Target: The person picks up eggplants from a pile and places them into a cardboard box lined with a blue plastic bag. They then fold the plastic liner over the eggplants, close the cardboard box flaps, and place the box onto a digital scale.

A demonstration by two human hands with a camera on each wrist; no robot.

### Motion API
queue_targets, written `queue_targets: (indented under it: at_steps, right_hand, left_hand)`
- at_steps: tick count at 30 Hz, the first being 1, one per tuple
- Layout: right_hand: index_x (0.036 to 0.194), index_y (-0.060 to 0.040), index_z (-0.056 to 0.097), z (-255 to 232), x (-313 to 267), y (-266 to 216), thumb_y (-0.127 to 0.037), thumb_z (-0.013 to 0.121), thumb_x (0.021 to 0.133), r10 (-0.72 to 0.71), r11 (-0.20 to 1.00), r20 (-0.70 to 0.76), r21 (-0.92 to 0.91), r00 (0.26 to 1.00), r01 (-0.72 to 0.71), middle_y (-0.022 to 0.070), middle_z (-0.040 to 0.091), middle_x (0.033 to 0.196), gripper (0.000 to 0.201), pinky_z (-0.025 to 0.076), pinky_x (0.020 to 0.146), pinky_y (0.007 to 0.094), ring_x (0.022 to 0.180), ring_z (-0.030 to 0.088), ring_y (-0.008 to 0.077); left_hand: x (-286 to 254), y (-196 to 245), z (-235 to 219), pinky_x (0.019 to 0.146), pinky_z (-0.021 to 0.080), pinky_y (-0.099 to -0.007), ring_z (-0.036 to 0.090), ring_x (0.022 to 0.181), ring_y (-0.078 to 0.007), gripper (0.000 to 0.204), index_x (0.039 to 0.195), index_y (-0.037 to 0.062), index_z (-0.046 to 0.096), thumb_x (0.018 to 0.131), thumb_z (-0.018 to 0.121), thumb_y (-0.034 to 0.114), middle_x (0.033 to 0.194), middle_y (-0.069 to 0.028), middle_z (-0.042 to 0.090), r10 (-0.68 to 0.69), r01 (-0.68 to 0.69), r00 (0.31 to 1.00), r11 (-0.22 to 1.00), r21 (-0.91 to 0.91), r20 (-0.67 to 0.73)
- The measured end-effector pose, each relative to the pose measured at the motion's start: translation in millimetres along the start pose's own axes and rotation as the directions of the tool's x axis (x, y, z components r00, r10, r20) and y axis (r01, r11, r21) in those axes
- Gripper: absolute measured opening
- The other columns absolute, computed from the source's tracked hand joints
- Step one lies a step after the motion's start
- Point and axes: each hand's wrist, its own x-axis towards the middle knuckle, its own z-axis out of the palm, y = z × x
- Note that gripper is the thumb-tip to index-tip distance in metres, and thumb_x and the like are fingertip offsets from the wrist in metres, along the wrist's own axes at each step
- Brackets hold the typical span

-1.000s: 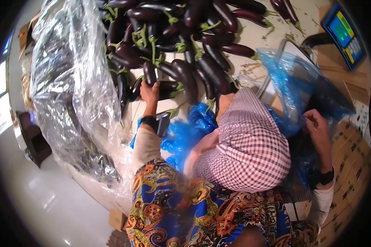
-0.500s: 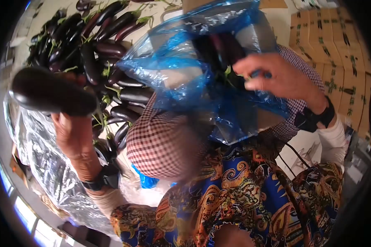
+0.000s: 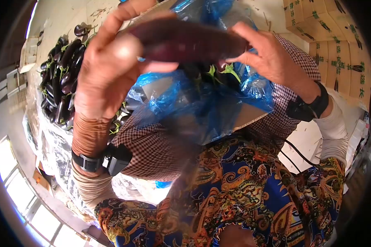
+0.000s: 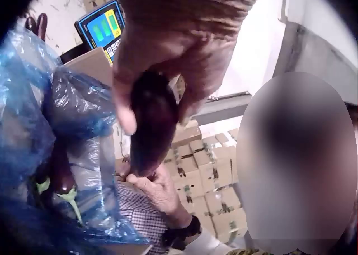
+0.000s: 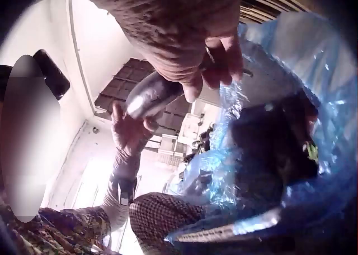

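A dark purple eggplant (image 3: 189,41) is held level above a blue plastic bag (image 3: 165,99) in the head view. My left hand (image 3: 107,74) grips one end, blurred there; in the left wrist view its fingers and thumb lie on both sides of the eggplant (image 4: 152,118). At the other end my right hand (image 3: 272,59) pinches the eggplant between thumb and fingers, as the right wrist view also shows with the eggplant (image 5: 151,96). Eggplants with green stems (image 4: 61,171) lie in the bag, which lines a cardboard box (image 3: 251,115).
Many eggplants (image 3: 62,78) are heaped at the left, near clear plastic sheeting (image 3: 53,144). Printed cartons (image 3: 338,66) stand at the right. Checked cloth (image 3: 148,144) is close below the bag. A scale display (image 4: 102,29) shows beyond the box.
My left hand has brought the eggplant from the left to above the bag. My right hand, then over the bag with its fingers spread, now holds the eggplant's other end.
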Motion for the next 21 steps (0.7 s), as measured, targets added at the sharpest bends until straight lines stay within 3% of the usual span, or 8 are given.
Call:
queue_targets:
  at_steps: [3,5,11,13,14,18,20,21]
  right_hand:
    - [0.120,-0.0037,0.050,16,-9,19,-0.005,0.068,0.084,-0.124,0.989,0.027,-0.072,0.992,0.126,0.0141,0.062,0.102,0.040,0.050,0.081,0.0344,0.091,0.064,0.0254]
    - [0.116,-0.0053,0.050,28,-13,31,-0.008,0.069,0.082,-0.208,0.950,0.058,-0.224,0.976,0.216,0.0146,0.062,0.095,0.039,0.049,0.075,0.0390,0.088,0.061,0.0333]
    - [0.107,-0.0051,0.056,4,-53,18,-0.025,0.066,0.085,0.066,0.925,0.274,-0.377,0.960,0.044,0.0163,0.061,0.088,0.031,0.047,0.075,0.0460,0.092,0.060,0.0340]
    - [0.093,-0.0037,0.062,5,-58,25,-0.025,0.066,0.085,0.304,0.870,0.550,-0.492,0.778,0.008,0.0165,0.063,0.084,0.023,0.047,0.073,0.0470,0.087,0.062,0.0354]
    - [0.079,-0.0024,0.063,9,-60,27,-0.025,0.068,0.082,0.340,0.881,0.540,-0.468,0.770,-0.061,0.0163,0.063,0.075,0.023,0.048,0.069,0.0469,0.078,0.064,0.0361]
    - [0.075,-0.0009,0.062,16,-65,28,-0.023,0.068,0.080,0.220,0.941,0.399,-0.326,0.890,-0.086,0.0146,0.062,0.067,0.024,0.049,0.067,0.0456,0.073,0.064,0.0350]
    - [0.074,-0.0004,0.061,22,-64,36,-0.018,0.066,0.080,-0.019,0.931,0.318,-0.340,0.948,0.132,0.0129,0.060,0.061,0.019,0.048,0.065,0.0452,0.069,0.063,0.0339]
    - [0.074,-0.0004,0.061,25,-63,45,-0.018,0.066,0.080,-0.022,0.932,0.314,-0.336,0.949,0.132,0.0129,0.060,0.061,0.019,0.048,0.065,0.0452,0.069,0.063,0.0339]
  left_hand:
    - [-5,-7,6,0.087,0.052,-0.0330,0.061,0.106,-0.0233,0.067,0.134,-0.0021,0.047,0.080,0.075,0.026,0.116,-0.0185,0.063,-0.239,0.176,0.971,0.759,0.626,0.017]
    - [-7,-15,18,0.085,0.049,-0.0302,0.061,0.099,-0.0192,0.058,0.130,0.0006,0.052,0.082,0.073,0.026,0.107,-0.0138,0.066,-0.458,0.319,0.889,0.627,0.711,0.006]
    - [-18,-39,11,0.083,0.050,-0.0342,0.062,0.095,-0.0231,0.057,0.126,0.0006,0.054,0.074,0.075,0.010,0.105,-0.0160,0.063,-0.410,0.163,0.905,0.584,0.795,0.116]
    - [-19,-57,8,0.080,0.051,-0.0382,0.063,0.091,-0.0292,0.059,0.127,0.0014,0.053,0.073,0.074,0.006,0.107,-0.0168,0.060,-0.265,-0.111,0.930,0.457,0.882,0.254]
    - [-18,-64,9,0.080,0.051,-0.0382,0.063,0.091,-0.0292,0.059,0.127,0.0014,0.053,0.073,0.074,0.006,0.107,-0.0168,0.060,-0.266,-0.109,0.930,0.458,0.882,0.252]
    - [-8,-88,22,0.080,0.049,-0.0430,0.059,0.091,-0.0368,0.061,0.128,-0.0009,0.048,0.073,0.071,0.006,0.104,-0.0183,0.055,-0.328,-0.171,0.899,0.345,0.923,0.289]
    - [-5,-102,28,0.081,0.049,-0.0435,0.058,0.092,-0.0377,0.062,0.129,-0.0018,0.046,0.073,0.071,0.006,0.104,-0.0183,0.054,-0.339,-0.192,0.896,0.284,0.939,0.286]
    - [-2,-109,33,0.082,0.048,-0.0440,0.057,0.096,-0.0387,0.063,0.131,-0.0023,0.044,0.073,0.070,0.006,0.106,-0.0192,0.052,-0.357,-0.161,0.900,0.261,0.952,0.251]
